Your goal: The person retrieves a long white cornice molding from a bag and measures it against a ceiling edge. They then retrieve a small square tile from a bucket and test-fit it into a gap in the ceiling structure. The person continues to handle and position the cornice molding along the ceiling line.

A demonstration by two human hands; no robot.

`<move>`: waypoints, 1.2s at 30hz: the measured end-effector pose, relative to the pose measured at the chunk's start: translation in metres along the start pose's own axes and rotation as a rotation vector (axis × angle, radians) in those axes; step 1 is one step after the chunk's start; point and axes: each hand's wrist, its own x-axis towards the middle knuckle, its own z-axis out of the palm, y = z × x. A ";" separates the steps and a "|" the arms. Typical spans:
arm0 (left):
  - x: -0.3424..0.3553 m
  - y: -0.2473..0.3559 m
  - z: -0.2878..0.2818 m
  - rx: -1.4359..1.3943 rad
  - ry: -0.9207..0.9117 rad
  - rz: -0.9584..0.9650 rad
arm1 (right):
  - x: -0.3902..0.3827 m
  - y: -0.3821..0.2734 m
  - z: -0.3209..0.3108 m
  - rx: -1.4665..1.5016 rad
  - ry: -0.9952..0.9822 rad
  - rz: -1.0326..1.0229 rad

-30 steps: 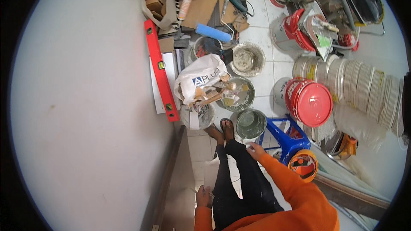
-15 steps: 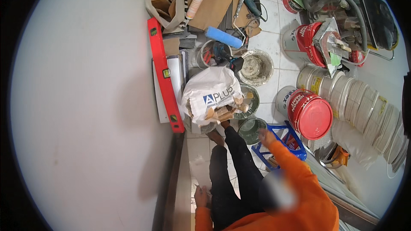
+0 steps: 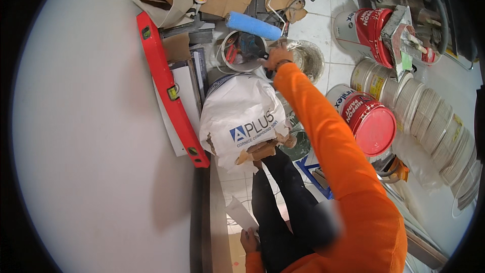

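My right hand [image 3: 278, 58] reaches far forward, fingers apart, at the handle end of a cordless drill [image 3: 251, 45]. The drill rests in a white bucket [image 3: 223, 53] with red-handled tools. Whether the fingers press on it is hard to tell. Just beyond the hand, a blue paint roller [image 3: 253, 26] lies across the bucket's rim. Low down by my left leg, my left hand [image 3: 249, 241] is closed on a flat pale rectangular blade [image 3: 242, 215]. A white paper sack [image 3: 242, 106] with a torn brown mouth stands between my feet and the bucket.
A plaster-crusted bucket [image 3: 316, 63] is beside my right hand. Red-lidded paint pails [image 3: 374, 131] and coiled white strips [image 3: 419, 106] line the right. A red spirit level [image 3: 161, 78] leans on the left wall. A blue step stool [image 3: 323, 189] is partly behind my right arm.
My right hand has swung forward from beside the blue stool to the drill. My left hand has turned the pale blade so its flat face shows. The view has moved closer to the sack.
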 end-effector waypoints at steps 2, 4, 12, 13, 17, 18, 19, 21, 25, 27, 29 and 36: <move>-0.007 0.010 -0.002 -0.098 -0.017 -0.057 | 0.016 -0.008 0.000 0.105 -0.219 0.095; -0.013 0.007 -0.010 -0.138 -0.036 -0.090 | 0.023 -0.004 0.012 0.167 -0.284 0.165; -0.016 -0.034 -0.020 -0.199 -0.043 -0.134 | -0.046 0.045 0.034 0.156 0.074 -0.184; -0.017 -0.029 -0.018 -0.198 -0.046 -0.144 | -0.056 0.054 0.042 0.171 0.165 -0.257; -0.014 -0.025 -0.019 -0.107 -0.077 -0.086 | -0.098 0.074 0.057 0.217 0.338 -0.350; -0.015 -0.027 -0.019 -0.064 -0.087 -0.049 | -0.105 0.076 0.058 0.252 0.327 -0.340; -0.017 -0.029 -0.019 -0.075 -0.077 -0.057 | -0.112 0.079 0.058 0.288 0.315 -0.329; -0.013 -0.023 -0.023 -0.094 -0.059 -0.060 | -0.124 0.089 0.059 0.349 0.403 -0.318; -0.009 0.006 -0.030 -0.051 -0.097 -0.092 | -0.135 0.108 0.069 0.349 0.454 -0.320; -0.011 0.019 -0.026 -0.086 -0.093 -0.112 | -0.138 0.117 0.067 0.359 0.481 -0.341; -0.010 0.024 -0.025 -0.018 -0.074 -0.044 | -0.137 0.121 0.069 0.385 0.520 -0.377; -0.007 0.032 -0.024 -0.081 -0.102 -0.020 | -0.116 0.084 0.064 0.556 0.496 -0.256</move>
